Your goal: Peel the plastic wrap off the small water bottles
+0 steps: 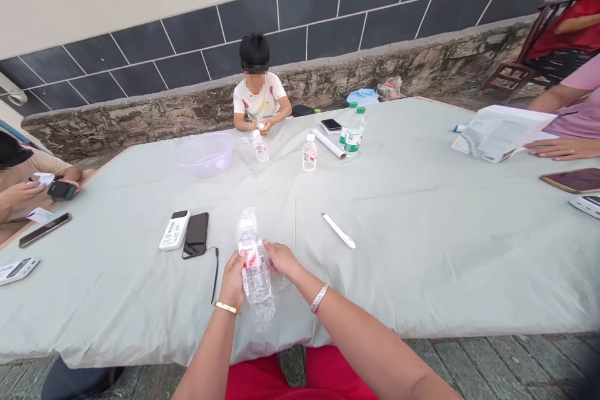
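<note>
A clear plastic bottle with a red and white label lies tilted near the table's front edge, with crinkled clear film around it and past both ends. My left hand grips the bottle's left side, thumb on top. From the right, my right hand holds the bottle and film with its fingers closed; some fingertips are hidden. Left of my hands lie a black phone and a white power bank. To the right rests a white box cutter-like tool.
Two small bottles stand ahead, beside a translucent purple basin. Green-capped bottles and a white roll are farther back. A person sits opposite; others sit left and right, one with papers.
</note>
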Motion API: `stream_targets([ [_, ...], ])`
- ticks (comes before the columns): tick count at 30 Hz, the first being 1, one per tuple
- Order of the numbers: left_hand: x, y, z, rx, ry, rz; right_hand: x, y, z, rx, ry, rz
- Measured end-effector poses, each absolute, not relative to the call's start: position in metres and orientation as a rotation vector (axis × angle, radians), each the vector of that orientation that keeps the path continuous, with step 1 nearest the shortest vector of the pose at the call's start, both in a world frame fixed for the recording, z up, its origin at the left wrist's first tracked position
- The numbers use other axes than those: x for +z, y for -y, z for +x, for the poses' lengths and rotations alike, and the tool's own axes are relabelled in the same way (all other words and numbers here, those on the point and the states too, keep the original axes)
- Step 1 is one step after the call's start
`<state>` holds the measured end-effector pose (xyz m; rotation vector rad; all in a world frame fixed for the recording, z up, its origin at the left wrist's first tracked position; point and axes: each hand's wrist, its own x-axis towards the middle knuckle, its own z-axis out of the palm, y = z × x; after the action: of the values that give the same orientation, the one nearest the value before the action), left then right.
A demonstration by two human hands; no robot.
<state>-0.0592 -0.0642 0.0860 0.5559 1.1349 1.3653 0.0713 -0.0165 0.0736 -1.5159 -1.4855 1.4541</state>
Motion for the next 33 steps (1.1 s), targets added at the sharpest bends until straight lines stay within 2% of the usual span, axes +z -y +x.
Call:
stream_targets([
  [3,0.087,0.056,-0.054,1.4,-1.105,0.532,0.076,0.015,0.082,1.494,1.348,-1.529],
  [6,0.078,0.044,-0.042,1.44,-1.091,0.46,0.076,0.011,0.102,1.323,1.212,-1.568],
  [11,0.073,0.031,-0.013,1.299,-1.003,0.577,0.068,-0.002,0.136,0.938,1.079,-1.509],
  [15,0.083,0.022,-0.002,1.298,-0.98,0.793,0.058,-0.011,0.15,0.832,1.024,-1.453],
  [20,0.075,0.012,-0.005,1.234,-1.394,0.998,0.048,-0.009,0.149,0.728,1.494,-1.794],
  [25,0.059,0.021,-0.016,1.022,-1.837,1.151,0.04,-0.004,0.137,0.562,2.001,-2.0],
  [30,0.058,0.038,-0.045,0.789,-2.056,1.339,0.036,-0.004,0.132,0.368,2.214,-1.946],
  [33,0.06,0.048,-0.064,0.74,-2.154,1.406,0.037,-0.002,0.13,0.173,2.385,-1.74],
])
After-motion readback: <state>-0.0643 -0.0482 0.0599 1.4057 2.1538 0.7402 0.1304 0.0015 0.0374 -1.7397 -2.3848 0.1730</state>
